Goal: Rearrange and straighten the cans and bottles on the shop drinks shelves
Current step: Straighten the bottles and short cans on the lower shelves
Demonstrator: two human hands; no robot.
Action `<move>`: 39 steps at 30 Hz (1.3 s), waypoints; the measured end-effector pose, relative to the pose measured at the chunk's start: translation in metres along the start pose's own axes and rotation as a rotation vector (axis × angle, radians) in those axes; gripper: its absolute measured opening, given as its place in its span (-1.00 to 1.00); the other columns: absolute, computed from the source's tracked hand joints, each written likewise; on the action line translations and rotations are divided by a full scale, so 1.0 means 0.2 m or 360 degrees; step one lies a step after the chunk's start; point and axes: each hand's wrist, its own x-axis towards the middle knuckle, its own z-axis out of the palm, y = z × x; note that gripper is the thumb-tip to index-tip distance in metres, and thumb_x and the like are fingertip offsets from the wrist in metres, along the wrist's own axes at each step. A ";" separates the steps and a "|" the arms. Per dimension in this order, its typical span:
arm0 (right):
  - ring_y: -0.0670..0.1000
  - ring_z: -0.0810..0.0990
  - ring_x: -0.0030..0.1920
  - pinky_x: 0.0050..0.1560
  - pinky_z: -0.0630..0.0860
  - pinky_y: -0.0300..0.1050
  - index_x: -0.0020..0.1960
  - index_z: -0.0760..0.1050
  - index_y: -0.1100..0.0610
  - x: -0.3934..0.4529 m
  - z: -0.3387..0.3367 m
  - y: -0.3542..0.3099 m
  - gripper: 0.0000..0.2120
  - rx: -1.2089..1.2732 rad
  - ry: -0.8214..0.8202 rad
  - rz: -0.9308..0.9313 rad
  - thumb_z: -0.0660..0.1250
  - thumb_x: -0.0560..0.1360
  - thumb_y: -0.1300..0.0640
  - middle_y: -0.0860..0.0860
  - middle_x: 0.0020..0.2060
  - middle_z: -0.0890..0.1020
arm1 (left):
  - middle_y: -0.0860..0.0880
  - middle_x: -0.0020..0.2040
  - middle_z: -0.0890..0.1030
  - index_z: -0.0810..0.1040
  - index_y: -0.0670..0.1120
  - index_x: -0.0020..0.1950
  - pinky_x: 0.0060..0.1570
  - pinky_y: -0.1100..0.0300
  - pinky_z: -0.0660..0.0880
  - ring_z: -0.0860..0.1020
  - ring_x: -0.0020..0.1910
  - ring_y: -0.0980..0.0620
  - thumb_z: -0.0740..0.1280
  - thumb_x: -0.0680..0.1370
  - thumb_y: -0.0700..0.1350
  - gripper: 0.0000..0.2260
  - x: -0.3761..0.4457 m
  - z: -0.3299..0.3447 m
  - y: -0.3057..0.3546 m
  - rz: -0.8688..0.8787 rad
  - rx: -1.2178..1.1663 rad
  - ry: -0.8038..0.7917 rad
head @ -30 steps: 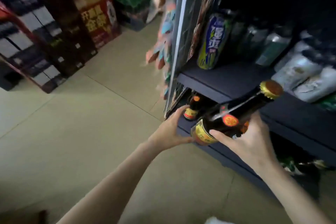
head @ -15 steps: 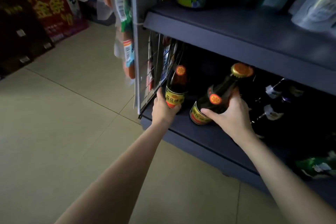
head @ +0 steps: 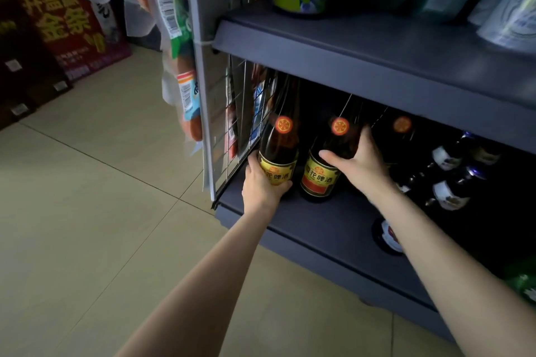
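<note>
Two dark brown beer bottles stand upright, just beside each other, at the left end of my bottom shelf (head: 333, 229). The left bottle (head: 280, 151) stands against the wire side grille, the right bottle (head: 326, 168) beside it; both carry yellow-and-red labels and round orange neck stickers.

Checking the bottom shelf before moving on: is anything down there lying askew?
Yes. To the right of the right hand, several dark bottles seem tipped rather than upright. The two held bottles stand upright.
</note>
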 end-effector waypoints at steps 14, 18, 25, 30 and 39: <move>0.22 0.36 0.34 0.30 0.33 0.05 0.40 0.18 0.32 0.03 0.43 0.28 -0.18 0.0070 0.0497 0.0306 0.54 0.30 0.14 0.24 0.31 0.41 | -0.08 0.31 0.43 0.14 -0.05 0.44 0.23 -0.04 0.34 0.41 0.28 -0.14 0.52 0.35 -0.05 -0.21 0.05 0.05 -0.12 0.0103 0.0097 -0.0008; 0.24 0.37 0.34 0.29 0.35 0.06 0.41 0.16 0.31 0.14 0.44 0.25 -0.20 0.0093 0.0536 0.0367 0.52 0.33 0.18 0.26 0.32 0.39 | -0.08 0.30 0.44 0.15 -0.05 0.44 0.25 -0.02 0.36 0.41 0.29 -0.10 0.52 0.35 -0.08 -0.22 0.10 0.02 -0.13 0.0150 0.0085 -0.0079; 0.23 0.39 0.32 0.27 0.37 0.06 0.40 0.18 0.25 0.19 0.47 0.28 -0.23 0.0224 0.0522 0.0408 0.52 0.33 0.21 0.23 0.31 0.40 | -0.08 0.31 0.44 0.13 -0.05 0.45 0.26 -0.01 0.37 0.41 0.29 -0.11 0.52 0.35 -0.08 -0.20 0.15 -0.01 -0.16 0.0195 0.0117 -0.0200; 0.16 0.37 0.36 0.36 0.34 0.07 0.46 0.12 0.21 -0.01 0.51 0.35 -0.13 0.0237 0.0329 0.0438 0.54 0.31 0.20 0.19 0.37 0.36 | -0.11 0.40 0.32 0.04 -0.03 0.50 0.26 0.01 0.33 0.33 0.35 -0.13 0.51 0.35 -0.09 -0.14 0.11 -0.07 -0.18 0.0124 0.0205 -0.0235; 0.04 0.46 0.19 0.17 0.43 -0.07 0.41 0.21 0.14 -0.59 0.02 -0.41 -0.36 -0.0065 -0.0431 0.0390 0.42 0.44 0.11 0.06 0.16 0.48 | -0.06 0.19 0.44 0.43 -0.10 0.24 0.01 0.04 0.48 0.54 0.10 -0.09 0.26 0.52 -0.13 -0.70 -0.46 -0.68 0.17 0.0175 0.0530 -0.0274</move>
